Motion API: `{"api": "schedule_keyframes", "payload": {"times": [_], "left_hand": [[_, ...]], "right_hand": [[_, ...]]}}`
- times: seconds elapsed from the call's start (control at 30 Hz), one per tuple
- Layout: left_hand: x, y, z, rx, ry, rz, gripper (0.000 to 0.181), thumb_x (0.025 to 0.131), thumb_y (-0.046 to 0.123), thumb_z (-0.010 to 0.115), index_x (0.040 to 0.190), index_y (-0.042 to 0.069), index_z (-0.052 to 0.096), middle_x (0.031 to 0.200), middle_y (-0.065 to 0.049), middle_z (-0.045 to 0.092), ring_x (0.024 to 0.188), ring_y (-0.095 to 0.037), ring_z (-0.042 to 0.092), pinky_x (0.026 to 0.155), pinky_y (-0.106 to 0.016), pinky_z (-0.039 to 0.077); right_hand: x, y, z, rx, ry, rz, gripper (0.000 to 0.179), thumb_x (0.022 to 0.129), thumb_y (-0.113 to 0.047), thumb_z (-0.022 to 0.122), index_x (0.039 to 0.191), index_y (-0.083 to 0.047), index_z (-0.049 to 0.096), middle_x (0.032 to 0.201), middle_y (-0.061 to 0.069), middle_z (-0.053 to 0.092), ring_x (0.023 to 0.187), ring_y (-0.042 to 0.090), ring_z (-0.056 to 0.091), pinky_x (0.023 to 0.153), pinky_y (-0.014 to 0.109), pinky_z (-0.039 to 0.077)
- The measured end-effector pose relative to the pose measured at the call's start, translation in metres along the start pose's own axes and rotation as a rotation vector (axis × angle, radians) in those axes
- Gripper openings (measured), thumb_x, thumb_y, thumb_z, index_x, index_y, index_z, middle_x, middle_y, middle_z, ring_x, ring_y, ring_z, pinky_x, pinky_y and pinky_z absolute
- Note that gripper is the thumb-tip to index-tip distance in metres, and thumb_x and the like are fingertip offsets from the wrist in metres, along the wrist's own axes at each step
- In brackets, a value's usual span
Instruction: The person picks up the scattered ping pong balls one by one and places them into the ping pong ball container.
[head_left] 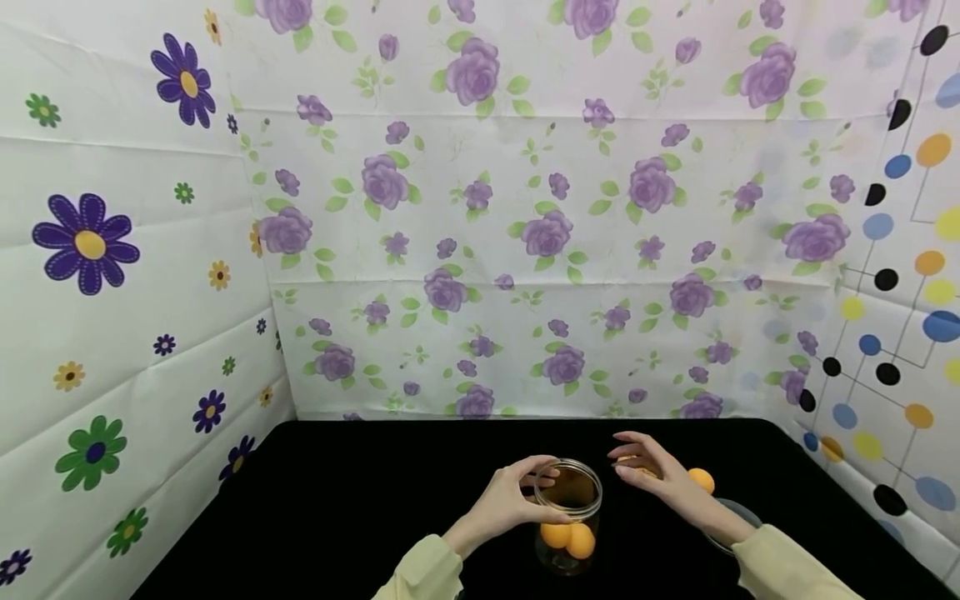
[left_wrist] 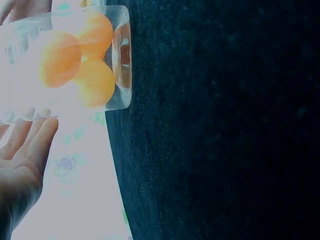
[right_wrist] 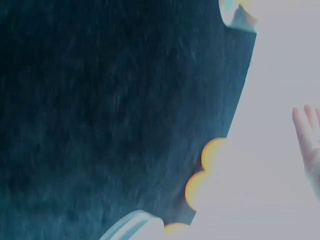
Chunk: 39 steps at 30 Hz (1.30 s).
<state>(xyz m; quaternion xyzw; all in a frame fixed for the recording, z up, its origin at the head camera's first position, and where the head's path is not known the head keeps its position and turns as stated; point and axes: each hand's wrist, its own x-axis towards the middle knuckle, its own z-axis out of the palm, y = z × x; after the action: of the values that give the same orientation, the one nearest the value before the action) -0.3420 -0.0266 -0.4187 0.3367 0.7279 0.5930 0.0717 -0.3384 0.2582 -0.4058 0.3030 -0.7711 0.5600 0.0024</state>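
Observation:
A clear jar (head_left: 567, 562) stands upright on the black table, its mouth uncovered. Inside lie orange balls (head_left: 581, 541); three balls (left_wrist: 95, 82) show at its bottom in the left wrist view. My left hand (head_left: 510, 500) grips the jar near its rim, thumb on the near side and fingers on the far side. To the right of the jar, my right hand (head_left: 660, 475) is raised with fingers extended, apart from the jar. Orange shows behind its fingers in the head view; in the right wrist view the right hand (right_wrist: 311, 145) is washed out, with no ball visible in it.
Loose orange balls (right_wrist: 197, 192) lie on the table at the right, one ball (head_left: 701, 480) beside my right wrist. A round lid-like object (head_left: 738, 510) lies partly under my right forearm. Patterned cloth walls (head_left: 480, 250) enclose the black table (head_left: 360, 483).

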Motion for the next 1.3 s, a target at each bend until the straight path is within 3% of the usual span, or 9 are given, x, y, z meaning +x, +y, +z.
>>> {"api": "schedule_keyframes", "payload": {"times": [0.2,0.47,0.7,0.97,1.3], "left_hand": [[-0.001,-0.002,0.0,-0.005,0.003,0.008,0.059,0.075,0.02,0.076,0.129,0.016,0.05,0.118,-0.004,0.055,0.104,-0.025,0.053,0.077,-0.027,0.047],[0.0,-0.001,0.0,-0.007,0.012,-0.002,0.059,0.076,0.02,0.075,0.129,0.016,0.05,0.119,-0.006,0.055,0.102,-0.021,0.054,0.077,-0.028,0.047],[-0.001,-0.001,0.0,-0.006,0.017,-0.014,0.059,0.075,0.02,0.076,0.128,0.017,0.051,0.117,-0.004,0.056,0.102,-0.021,0.054,0.077,-0.028,0.047],[0.0,-0.001,0.002,-0.029,0.003,0.007,0.06,0.076,0.018,0.075,0.129,0.014,0.049,0.12,-0.009,0.054,0.104,-0.025,0.053,0.076,-0.028,0.047],[-0.002,-0.002,0.001,-0.026,0.011,0.0,0.06,0.075,0.021,0.076,0.129,0.016,0.05,0.119,-0.001,0.054,0.103,-0.018,0.054,0.077,-0.028,0.047]], "right_hand": [[-0.003,0.0,-0.02,-0.048,0.066,-0.013,0.04,0.095,-0.008,0.047,0.132,0.002,0.034,0.118,0.027,0.044,0.101,0.032,0.052,0.076,0.041,0.047],[0.0,-0.005,-0.041,-0.043,0.119,0.01,0.044,0.095,-0.009,0.047,0.133,0.006,0.03,0.119,0.031,0.041,0.098,0.017,0.054,0.079,0.038,0.046],[-0.002,-0.001,-0.052,-0.097,0.139,0.06,0.043,0.095,-0.015,0.049,0.133,0.0,0.034,0.119,0.024,0.045,0.1,0.02,0.053,0.078,0.034,0.046],[-0.006,0.013,-0.072,-0.088,0.167,0.045,0.041,0.095,-0.011,0.048,0.13,0.004,0.034,0.115,0.027,0.045,0.093,0.023,0.057,0.073,0.035,0.049],[-0.011,0.021,-0.08,-0.146,0.212,0.185,0.046,0.094,-0.023,0.053,0.128,0.003,0.038,0.108,0.02,0.05,0.089,0.022,0.058,0.076,0.039,0.048]]}}
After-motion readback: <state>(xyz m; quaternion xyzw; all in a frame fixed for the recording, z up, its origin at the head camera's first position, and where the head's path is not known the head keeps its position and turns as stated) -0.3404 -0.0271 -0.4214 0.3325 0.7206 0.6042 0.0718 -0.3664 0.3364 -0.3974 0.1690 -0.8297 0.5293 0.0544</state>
